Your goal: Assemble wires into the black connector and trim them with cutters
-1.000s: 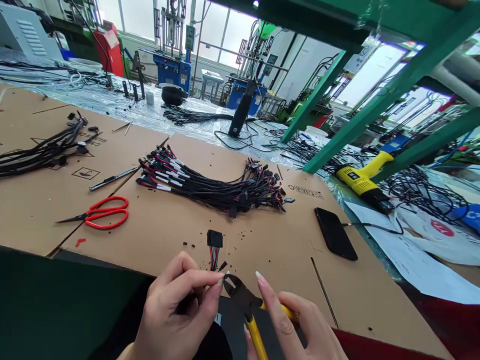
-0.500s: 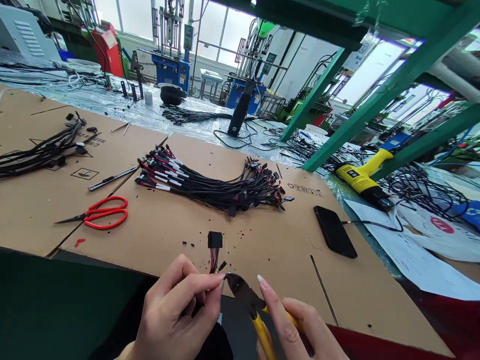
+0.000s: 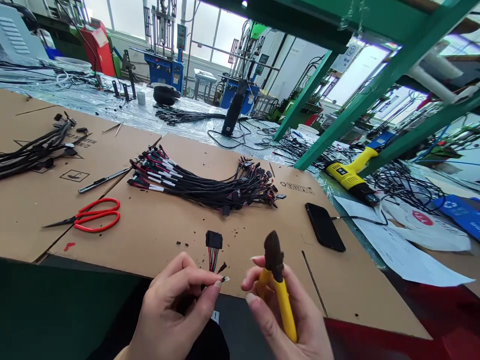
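The left hand (image 3: 176,305) has its grip pinched on a small connector tip (image 3: 225,279); the right hand (image 3: 303,315) has its grip round yellow-handled cutters (image 3: 273,252); steady fingers, cutters angled clear of the wires (image 3: 213,258), seem wise.

Two black cable bundles (image 3: 202,189) (image 3: 41,149) on brown cardboard (image 3: 150,225); one pair of red-handled scissors (image 3: 96,215), one yellow-handled cutter (image 3: 275,257), one flat black phone (image 3: 324,226).

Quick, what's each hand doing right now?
Left hand: closed, thumb and index finger pinching a small pale-tipped piece.
Right hand: closed around yellow-handled wire cutters, tip pointing up.
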`<action>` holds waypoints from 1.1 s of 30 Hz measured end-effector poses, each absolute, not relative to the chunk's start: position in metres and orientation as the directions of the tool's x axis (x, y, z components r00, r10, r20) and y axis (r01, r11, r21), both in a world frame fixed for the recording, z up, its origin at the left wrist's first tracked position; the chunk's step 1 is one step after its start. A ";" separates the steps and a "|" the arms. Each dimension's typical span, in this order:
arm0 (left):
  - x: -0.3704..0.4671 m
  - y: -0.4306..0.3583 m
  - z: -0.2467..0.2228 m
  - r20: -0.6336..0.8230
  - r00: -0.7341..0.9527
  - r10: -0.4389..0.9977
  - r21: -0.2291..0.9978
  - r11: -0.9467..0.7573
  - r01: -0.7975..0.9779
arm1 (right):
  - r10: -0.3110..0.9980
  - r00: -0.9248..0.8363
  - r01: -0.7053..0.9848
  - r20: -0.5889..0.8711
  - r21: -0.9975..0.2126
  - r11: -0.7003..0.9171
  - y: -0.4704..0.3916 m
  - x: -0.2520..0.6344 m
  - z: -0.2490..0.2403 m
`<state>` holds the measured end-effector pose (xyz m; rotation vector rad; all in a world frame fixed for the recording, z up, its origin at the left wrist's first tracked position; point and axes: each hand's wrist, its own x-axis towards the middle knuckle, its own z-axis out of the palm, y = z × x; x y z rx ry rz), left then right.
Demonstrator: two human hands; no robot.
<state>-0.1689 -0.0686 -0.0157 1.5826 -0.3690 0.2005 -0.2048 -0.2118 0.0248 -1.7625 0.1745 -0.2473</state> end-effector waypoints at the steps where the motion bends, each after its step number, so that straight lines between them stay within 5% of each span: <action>1: -0.170 -0.069 -0.017 0.390 0.913 -0.117 0.918 -0.032 -0.396 | -0.257 0.966 0.002 0.030 -0.994 -0.108 -0.204 -0.202 0.028; 7: -0.170 -0.069 -0.026 0.572 0.810 -0.131 0.794 -0.160 -0.586 | -0.276 0.961 0.031 0.023 -0.999 0.024 -0.185 -0.194 0.031; 12: -0.165 -0.067 -0.021 0.226 0.941 -0.251 0.969 -0.040 -0.243 | -0.172 0.968 0.149 0.180 -0.972 -0.180 -0.195 -0.195 0.019; 16: -0.161 -0.063 -0.012 -0.049 0.921 -0.385 0.998 0.021 0.062 | 0.088 0.937 0.345 0.338 -0.853 -0.391 -0.208 -0.192 0.016; 20: -0.161 -0.060 -0.009 -0.020 0.918 -0.396 1.000 -0.004 0.019 | 0.276 0.863 0.503 0.422 -0.760 -0.411 -0.215 -0.188 0.021; 26: -0.160 -0.062 -0.009 0.105 0.933 -0.344 0.986 -0.084 -0.142 | 0.260 0.891 0.453 0.372 -0.757 -0.471 -0.213 -0.190 0.023; 33: -0.164 -0.063 -0.007 -0.149 0.900 -0.410 0.983 0.037 0.180 | 0.254 0.911 0.406 0.324 -0.806 -0.431 -0.216 -0.191 0.017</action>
